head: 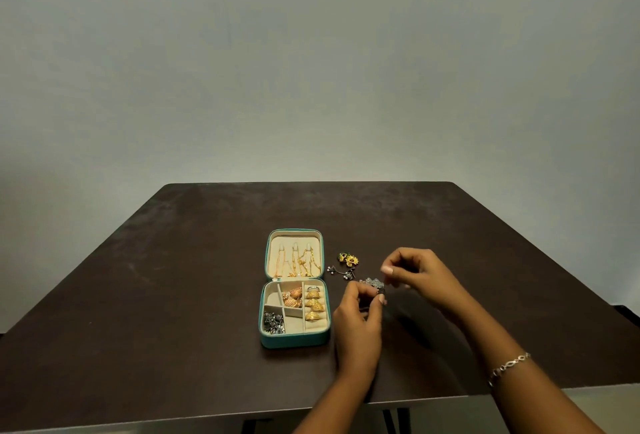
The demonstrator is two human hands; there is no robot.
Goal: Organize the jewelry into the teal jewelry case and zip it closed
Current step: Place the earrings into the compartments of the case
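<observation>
On the dark brown desk (173,277), the square teal jewelry case (294,342) is lying open, partly filled, toward the front edge. Beside it, the grip of the left hand (360,322) and right hand (414,269) is pinching a dark silver cluster (373,283). Yellow flower earrings (348,258) are lying loose.

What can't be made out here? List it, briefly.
Head view only:
- silver piece: type unclear; small, partly covered by left hand fingers.
- right hand: whether it grips that piece, too blurred.
- teal case zipper: too small.
- dark items in its near-left compartment: count unclear, tangled.
</observation>
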